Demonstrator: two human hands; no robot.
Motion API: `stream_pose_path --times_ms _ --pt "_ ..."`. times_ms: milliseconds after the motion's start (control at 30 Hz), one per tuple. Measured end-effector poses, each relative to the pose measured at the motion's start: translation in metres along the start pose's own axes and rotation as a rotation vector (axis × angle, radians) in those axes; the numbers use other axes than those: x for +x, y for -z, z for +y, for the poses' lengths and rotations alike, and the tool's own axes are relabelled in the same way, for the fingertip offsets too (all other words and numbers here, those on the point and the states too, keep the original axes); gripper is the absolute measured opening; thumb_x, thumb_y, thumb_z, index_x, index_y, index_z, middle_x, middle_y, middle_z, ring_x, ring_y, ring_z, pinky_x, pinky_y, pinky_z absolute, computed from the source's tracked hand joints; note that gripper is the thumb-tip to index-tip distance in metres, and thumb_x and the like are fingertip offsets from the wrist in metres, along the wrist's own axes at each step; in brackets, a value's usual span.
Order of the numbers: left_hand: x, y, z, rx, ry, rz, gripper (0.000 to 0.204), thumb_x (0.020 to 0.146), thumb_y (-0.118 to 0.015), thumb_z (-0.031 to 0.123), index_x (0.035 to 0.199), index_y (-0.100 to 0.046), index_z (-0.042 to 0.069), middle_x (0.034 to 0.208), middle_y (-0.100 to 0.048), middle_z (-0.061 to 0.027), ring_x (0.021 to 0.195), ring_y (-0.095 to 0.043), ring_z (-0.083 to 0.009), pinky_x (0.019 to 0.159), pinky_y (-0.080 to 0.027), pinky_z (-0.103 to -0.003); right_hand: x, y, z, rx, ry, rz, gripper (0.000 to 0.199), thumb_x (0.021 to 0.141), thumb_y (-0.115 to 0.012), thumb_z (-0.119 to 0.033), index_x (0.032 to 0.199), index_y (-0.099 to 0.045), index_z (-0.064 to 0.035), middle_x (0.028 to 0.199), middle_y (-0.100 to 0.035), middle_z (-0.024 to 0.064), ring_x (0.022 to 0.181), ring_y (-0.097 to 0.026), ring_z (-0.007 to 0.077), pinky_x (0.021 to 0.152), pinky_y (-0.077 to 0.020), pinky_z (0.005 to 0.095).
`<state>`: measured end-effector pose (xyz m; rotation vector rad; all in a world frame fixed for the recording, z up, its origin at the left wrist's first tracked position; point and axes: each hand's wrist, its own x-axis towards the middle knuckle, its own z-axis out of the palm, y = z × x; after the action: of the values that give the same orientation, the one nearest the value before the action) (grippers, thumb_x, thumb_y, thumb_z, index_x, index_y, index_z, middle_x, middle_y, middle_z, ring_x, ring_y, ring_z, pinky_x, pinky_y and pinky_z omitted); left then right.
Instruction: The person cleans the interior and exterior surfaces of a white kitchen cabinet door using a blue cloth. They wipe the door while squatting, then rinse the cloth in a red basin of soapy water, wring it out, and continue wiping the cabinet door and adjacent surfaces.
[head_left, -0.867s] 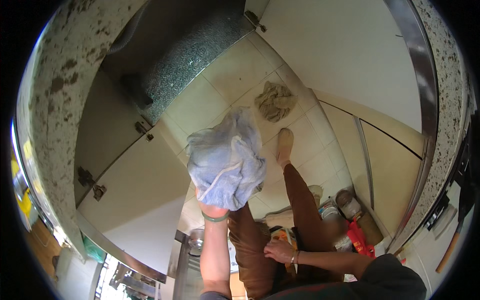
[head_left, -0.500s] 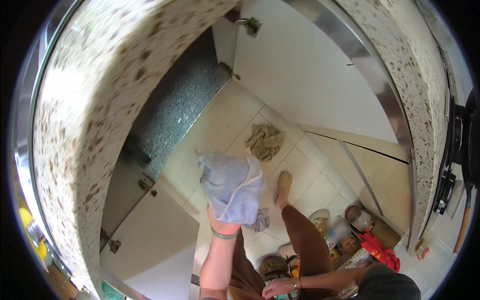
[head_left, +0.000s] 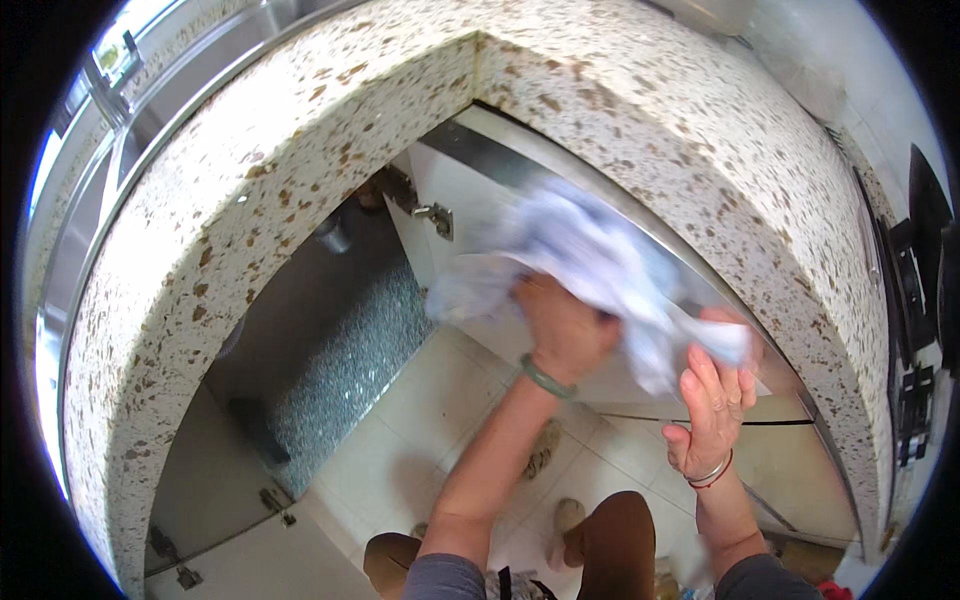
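Note:
A light blue and white cloth (head_left: 590,235), smeared by motion, is bunched up in front of the open white cabinet door. My left hand (head_left: 568,325), with a green bangle at its wrist, is closed on the cloth's near side; the fingertips are hidden in its folds. The loose right end of the cloth reaches the fingers of my right hand (head_left: 708,408). That hand is raised, with fingers stretched out and a little apart, and seems to touch the cloth without gripping it.
A speckled stone counter (head_left: 330,130) bends around the cabinet, with a metal sink (head_left: 185,95) at far left. The open cupboard (head_left: 330,330) has a shiny grey floor. A crumpled rag (head_left: 541,450) lies on the tiles (head_left: 420,430). Black stove parts (head_left: 912,300) stand at right.
My left hand has carried the cloth up and right, from above the floor to the cabinet door. My right hand has risen from near my lap to the cloth's right end.

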<state>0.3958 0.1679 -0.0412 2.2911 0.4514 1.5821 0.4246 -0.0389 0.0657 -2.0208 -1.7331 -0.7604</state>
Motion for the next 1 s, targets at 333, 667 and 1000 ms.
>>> stream_pose_path --times_ms 333,667,1000 --pt "-0.146 -0.069 -0.012 -0.263 0.334 -0.076 0.061 0.095 -0.054 0.035 0.143 -0.039 0.001 0.145 -0.040 -0.0236 0.137 -0.033 -0.0410 0.116 -0.020 -0.051 0.008 -0.001 -0.010 0.315 -0.051 0.237 0.055 0.103 -0.033 -0.047 0.128 -0.057 -0.0039 0.123 -0.066 0.0137 0.131 -0.050 0.0316 0.114 -0.0230 0.0435" --pt "0.059 0.001 -0.055 -0.095 0.165 0.020 0.070 0.090 -0.060 0.031 0.142 -0.033 -0.006 0.146 -0.030 -0.0272 0.136 -0.024 -0.0458 0.115 -0.014 -0.055 0.008 0.024 -0.003 0.554 0.039 0.177 0.038 0.100 -0.048 -0.035 0.114 -0.064 -0.0032 0.113 -0.069 0.0085 0.112 -0.061 0.0270 0.096 -0.0421 0.0430" --pt "0.056 0.003 0.058 -0.560 0.159 0.377 0.068 0.081 -0.072 0.028 0.135 -0.040 0.000 0.130 -0.046 -0.0178 0.125 -0.042 -0.0328 0.110 -0.029 -0.047 -0.002 0.049 -0.007 0.267 -0.101 0.503 0.033 0.100 -0.046 -0.024 0.112 -0.063 0.0020 0.120 -0.063 0.0191 0.113 -0.057 0.0366 0.099 -0.0419 0.0453"
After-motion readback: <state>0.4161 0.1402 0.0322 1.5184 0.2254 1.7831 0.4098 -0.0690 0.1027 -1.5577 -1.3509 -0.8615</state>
